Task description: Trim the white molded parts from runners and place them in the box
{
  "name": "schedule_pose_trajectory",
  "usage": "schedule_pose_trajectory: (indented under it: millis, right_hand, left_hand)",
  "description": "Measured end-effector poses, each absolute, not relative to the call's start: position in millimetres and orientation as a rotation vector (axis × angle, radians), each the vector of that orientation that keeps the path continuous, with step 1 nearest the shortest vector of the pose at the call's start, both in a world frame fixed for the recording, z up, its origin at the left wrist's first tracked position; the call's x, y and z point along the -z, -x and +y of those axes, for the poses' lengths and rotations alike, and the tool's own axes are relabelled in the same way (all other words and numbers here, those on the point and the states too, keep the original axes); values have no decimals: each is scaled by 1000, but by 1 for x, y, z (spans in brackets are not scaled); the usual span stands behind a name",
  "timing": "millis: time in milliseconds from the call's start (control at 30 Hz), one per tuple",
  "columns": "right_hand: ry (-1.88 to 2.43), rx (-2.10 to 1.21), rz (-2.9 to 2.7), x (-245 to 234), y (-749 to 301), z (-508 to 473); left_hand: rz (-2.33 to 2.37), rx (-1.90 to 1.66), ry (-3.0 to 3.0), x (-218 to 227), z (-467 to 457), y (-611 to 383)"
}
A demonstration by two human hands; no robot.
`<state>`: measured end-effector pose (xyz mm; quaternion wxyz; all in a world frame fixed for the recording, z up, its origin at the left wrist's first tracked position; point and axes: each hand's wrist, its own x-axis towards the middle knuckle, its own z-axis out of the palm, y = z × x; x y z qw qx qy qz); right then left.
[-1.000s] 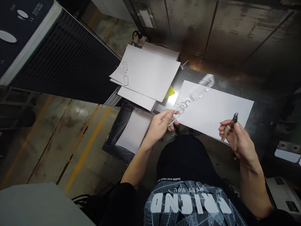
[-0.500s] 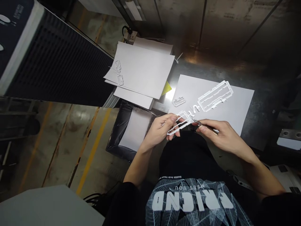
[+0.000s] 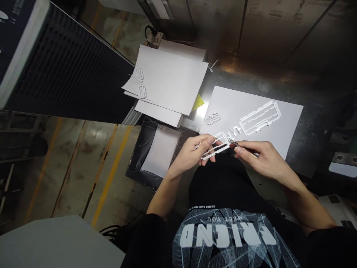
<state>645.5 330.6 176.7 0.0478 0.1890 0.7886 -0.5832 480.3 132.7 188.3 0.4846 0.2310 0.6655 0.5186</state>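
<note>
My left hand [image 3: 195,152] is closed on one end of a white plastic moulding [image 3: 219,150], made of two slotted rectangular frames linked by a thin curved runner [image 3: 234,132]. Its farther frame [image 3: 260,117] sticks out over a white sheet [image 3: 281,139]. A slim metal hand tool, apparently nippers [image 3: 233,142], is gripped in my right hand [image 3: 260,156]. The tool's tip meets the moulding where the near frame joins the runner. My fingers hide much of the tool. A small white slotted part [image 3: 212,118] lies on the sheet, beyond my hands.
Stacked white sheets [image 3: 173,80] stand at the left of the metal table [image 3: 251,80], with another moulding [image 3: 141,83] on top. Below them is a box lined with black plastic [image 3: 136,163], holding white sheets. A dark ribbed machine [image 3: 69,70] rises at the left.
The moulding has shifted slightly to the right, its far frame sinking a little toward the sheet. Both hands keep their grip, and the tool tip stays by the runner joint.
</note>
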Motion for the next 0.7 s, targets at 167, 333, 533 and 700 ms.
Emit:
schedule_pose_trajectory:
  millis: [167,333,533,700]
  right_hand:
    - [-701,1689,2481,-164,-646,335]
    - [-766,1622,2454,-128,-638,347]
    - [-850,1586,2392,-79,-633,355]
    - [-933,1628,2339,-68,-640,349]
  left_hand:
    - [2053,-1260,-962,-170,136,-479]
    - [2260,-1035,-1380,-128,144,-480]
    - [2245,-1015,-1308,-65,158,-482]
    - [2214,-991,-1291,-53,157,-487]
